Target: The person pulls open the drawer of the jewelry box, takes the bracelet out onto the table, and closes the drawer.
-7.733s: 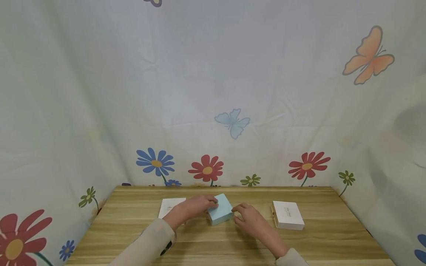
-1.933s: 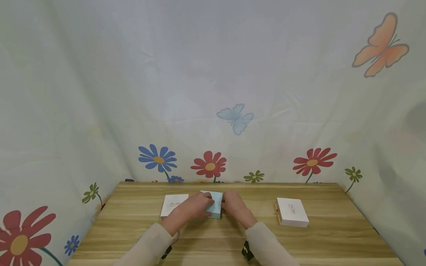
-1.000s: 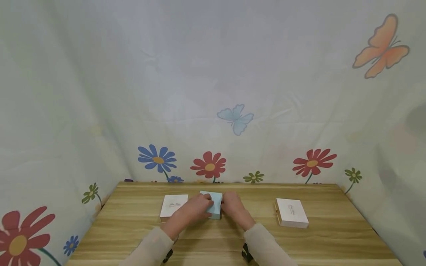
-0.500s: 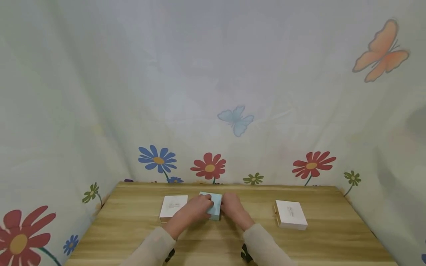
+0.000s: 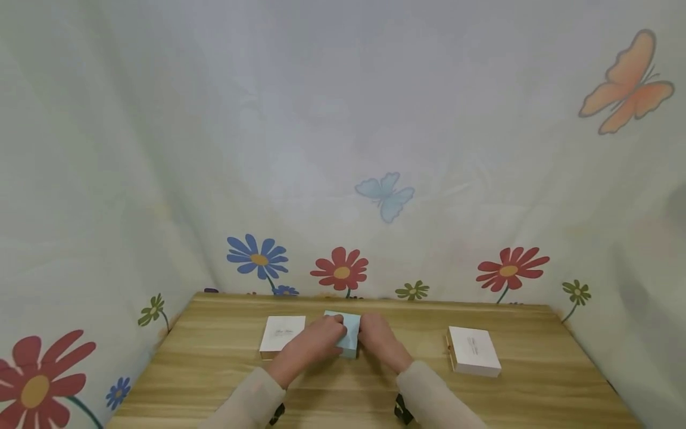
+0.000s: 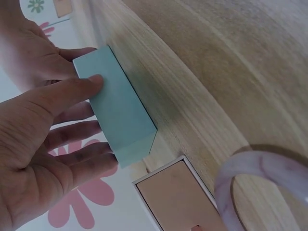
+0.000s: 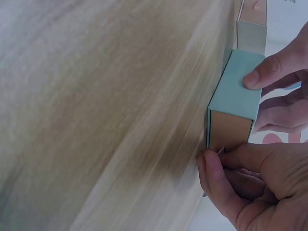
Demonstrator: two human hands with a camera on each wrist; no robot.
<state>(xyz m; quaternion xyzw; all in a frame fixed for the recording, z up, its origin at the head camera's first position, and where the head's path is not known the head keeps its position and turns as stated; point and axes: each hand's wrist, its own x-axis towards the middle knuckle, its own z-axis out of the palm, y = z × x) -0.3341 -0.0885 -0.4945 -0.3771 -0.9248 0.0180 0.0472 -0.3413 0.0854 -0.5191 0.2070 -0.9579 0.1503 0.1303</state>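
A small light-blue drawer box (image 5: 351, 335) lies on the table between both hands. My left hand (image 5: 316, 341) holds it, thumb on the near side and fingers over the top, as the left wrist view shows. Facing right is the box's brown drawer front (image 7: 230, 130), which looks flush with the sleeve. At that front my right hand (image 5: 382, 342) pinches a small pull tab (image 7: 221, 150) between thumb and finger. Most of the tab is hidden by the fingertips.
A white drawer box (image 5: 280, 331) with print on its lid stands just left of the blue one, partly behind my left hand. Another white box (image 5: 474, 351) lies farther right, its drawer side facing left. Behind the wood-grain table (image 5: 546, 381) hangs a flowered curtain (image 5: 429, 238).
Since the oldest frame, the blue box has turned and shifted slightly left, and my right hand has come to its right side and taken the tab. Over the last second, hands and box stay nearly still.
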